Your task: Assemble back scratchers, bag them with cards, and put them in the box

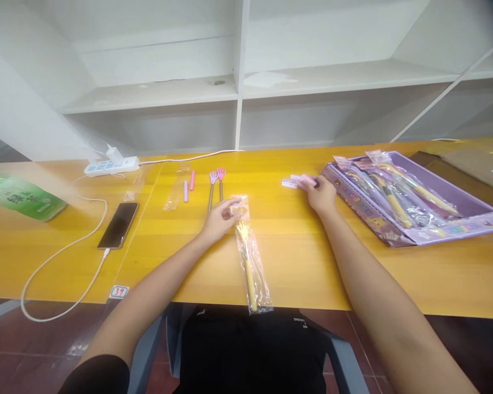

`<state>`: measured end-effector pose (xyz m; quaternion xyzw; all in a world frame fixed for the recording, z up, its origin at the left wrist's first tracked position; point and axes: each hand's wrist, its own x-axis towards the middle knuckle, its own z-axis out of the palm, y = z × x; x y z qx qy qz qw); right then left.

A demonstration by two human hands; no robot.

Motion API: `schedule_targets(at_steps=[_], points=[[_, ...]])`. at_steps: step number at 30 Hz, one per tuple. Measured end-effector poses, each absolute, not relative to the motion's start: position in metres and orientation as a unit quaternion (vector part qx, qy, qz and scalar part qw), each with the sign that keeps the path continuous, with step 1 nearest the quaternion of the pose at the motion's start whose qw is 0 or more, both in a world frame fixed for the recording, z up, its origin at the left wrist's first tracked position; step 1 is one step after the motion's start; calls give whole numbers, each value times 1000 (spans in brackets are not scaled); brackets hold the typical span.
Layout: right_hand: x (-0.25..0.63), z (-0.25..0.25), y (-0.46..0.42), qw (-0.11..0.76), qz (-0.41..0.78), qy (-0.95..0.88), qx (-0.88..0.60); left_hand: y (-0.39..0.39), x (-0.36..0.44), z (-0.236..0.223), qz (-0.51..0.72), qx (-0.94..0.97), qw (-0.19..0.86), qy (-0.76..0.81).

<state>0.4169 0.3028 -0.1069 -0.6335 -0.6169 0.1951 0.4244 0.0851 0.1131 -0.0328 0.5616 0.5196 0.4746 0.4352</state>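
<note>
My left hand (222,221) has its thumb and fingers closed at the top edge of a clear bag with a pink header (240,208). Inside the bag lies a yellow back scratcher (250,279), hand-shaped end up and handle toward the table's front edge. My right hand (322,194) pinches small pink and lilac cards (296,181) beside the purple box. Two more back scratchers, one lilac (213,177) and one pink (221,174), lie unwrapped beyond my left hand, which hides their lower parts.
The purple display box (363,216) at right holds several bagged back scratchers (398,194). Two short tubes, pink (192,180) and lilac (185,191), lie near a clear bag (176,189). Left are a phone (118,225) on a cable, a power strip (113,166) and a green package (22,197).
</note>
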Motion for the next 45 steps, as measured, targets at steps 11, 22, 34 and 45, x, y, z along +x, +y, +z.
schedule_targets(at_steps=[11, 22, 34, 45], points=[[354, -63, 250, 557, 338, -575, -495, 114, 83, -17, 516, 334, 692, 380], [294, -42, 195, 493, 539, -586, -350, 112, 84, -9, 480, 332, 731, 353], [304, -41, 197, 468, 409, -693, -364, 111, 86, -3, 495, 302, 745, 331], [306, -37, 192, 426, 370, -766, -307, 111, 88, -3, 486, 297, 750, 336]])
